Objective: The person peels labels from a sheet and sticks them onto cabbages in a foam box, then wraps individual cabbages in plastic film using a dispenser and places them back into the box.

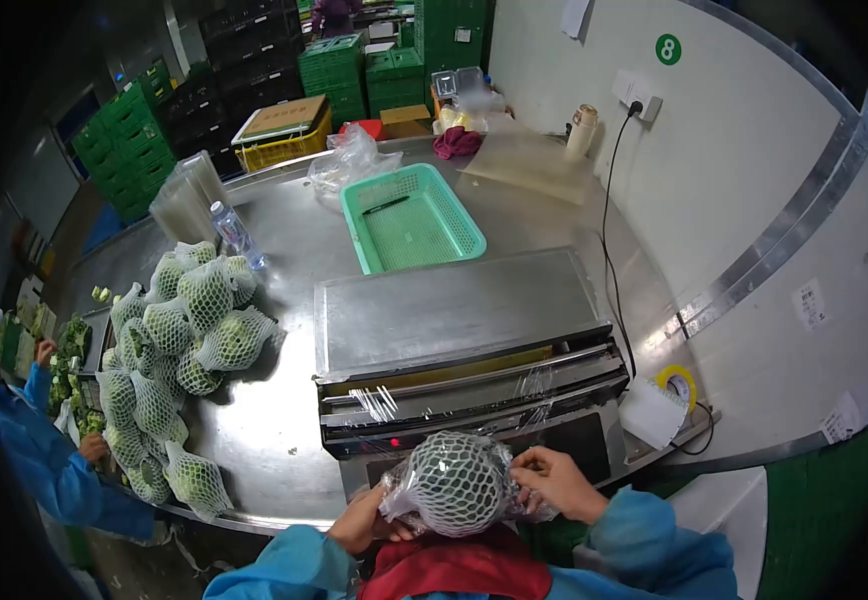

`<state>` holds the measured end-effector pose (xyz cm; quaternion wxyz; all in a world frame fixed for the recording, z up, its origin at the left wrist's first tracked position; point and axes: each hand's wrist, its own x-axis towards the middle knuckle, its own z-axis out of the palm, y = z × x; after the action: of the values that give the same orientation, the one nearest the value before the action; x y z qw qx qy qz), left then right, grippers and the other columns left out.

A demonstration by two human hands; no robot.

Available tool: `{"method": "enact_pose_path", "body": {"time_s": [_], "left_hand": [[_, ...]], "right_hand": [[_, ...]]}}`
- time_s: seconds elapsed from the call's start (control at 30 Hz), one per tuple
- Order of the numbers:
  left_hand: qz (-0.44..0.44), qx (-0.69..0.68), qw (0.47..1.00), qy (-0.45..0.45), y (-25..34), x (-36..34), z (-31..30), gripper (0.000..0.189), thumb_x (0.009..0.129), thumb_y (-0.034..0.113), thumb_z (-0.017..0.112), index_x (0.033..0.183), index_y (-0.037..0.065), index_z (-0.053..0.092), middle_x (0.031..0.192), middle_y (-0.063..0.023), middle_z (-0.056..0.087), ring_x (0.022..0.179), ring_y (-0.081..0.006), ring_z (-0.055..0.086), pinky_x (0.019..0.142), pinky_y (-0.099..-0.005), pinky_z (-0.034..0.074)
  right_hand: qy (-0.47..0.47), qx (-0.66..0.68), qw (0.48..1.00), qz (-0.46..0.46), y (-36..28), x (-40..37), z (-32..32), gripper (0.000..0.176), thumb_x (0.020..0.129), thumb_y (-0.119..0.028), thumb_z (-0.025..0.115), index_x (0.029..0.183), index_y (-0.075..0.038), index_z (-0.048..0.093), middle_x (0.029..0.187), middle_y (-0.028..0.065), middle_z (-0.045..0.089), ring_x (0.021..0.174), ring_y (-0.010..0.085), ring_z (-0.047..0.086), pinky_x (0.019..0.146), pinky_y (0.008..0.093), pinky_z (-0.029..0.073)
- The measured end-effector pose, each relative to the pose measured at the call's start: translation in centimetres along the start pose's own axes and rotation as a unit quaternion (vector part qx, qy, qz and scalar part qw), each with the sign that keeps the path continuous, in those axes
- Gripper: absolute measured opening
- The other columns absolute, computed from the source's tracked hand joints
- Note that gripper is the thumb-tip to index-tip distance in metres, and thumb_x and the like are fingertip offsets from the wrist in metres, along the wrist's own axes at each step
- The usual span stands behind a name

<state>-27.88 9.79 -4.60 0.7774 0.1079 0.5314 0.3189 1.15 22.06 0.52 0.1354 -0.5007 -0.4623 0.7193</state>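
A round green vegetable in a white foam net [459, 485] is in front of me, with clear plastic film around it. My left hand [366, 520] grips its left side, fingers partly under it. At its right side, my right hand [560, 484] pinches the clear film [522, 497] between thumb and fingers. Just beyond is the film wrapping machine [464, 320], with a metal top, rollers and a small red light. Film is stretched across its front bars.
Several netted vegetables [167, 330] are piled at the left, near a plastic bottle [237, 236]. A green basket [464, 220] holding a pen stands behind the machine. Yellow tape [676, 384] and a cord [606, 240] are at right. A co-worker's blue sleeve [39, 475] shows at far left.
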Motion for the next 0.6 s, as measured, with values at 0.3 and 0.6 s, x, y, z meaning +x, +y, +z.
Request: {"method": "enact_pose_path", "body": {"time_s": [0.3, 0.6], "left_hand": [[0.355, 0.081, 0.882, 0.3, -4.8, -0.5, 2.1, 0.011, 0.089, 0.012, 0.056, 0.094, 0.006, 0.049, 0.07, -0.004, 0.055, 0.058, -0.0113, 0.051, 0.052, -0.0225, 0.039], [0.432, 0.525, 0.575, 0.455, -2.8, 2.4, 0.9, 0.016, 0.078, 0.016, 0.067, 0.072, 0.009, 0.053, 0.063, -0.0078, 0.055, 0.055, -0.0279, 0.055, 0.05, -0.0368, 0.045]], "right_hand": [[0.107, 0.133, 0.979, -0.111, 1.5, 1.4, 1.6, 0.015, 0.095, -0.014, 0.047, 0.082, -0.005, 0.047, 0.059, 0.0017, 0.048, 0.041, 0.0076, 0.043, 0.036, 0.0219, 0.035], [0.239, -0.51, 0.779, -0.276, 5.0, 6.8, 3.2, 0.012, 0.087, -0.017, 0.051, 0.087, -0.006, 0.048, 0.064, 0.0165, 0.061, 0.06, 0.0361, 0.062, 0.052, 0.0472, 0.048]]}}
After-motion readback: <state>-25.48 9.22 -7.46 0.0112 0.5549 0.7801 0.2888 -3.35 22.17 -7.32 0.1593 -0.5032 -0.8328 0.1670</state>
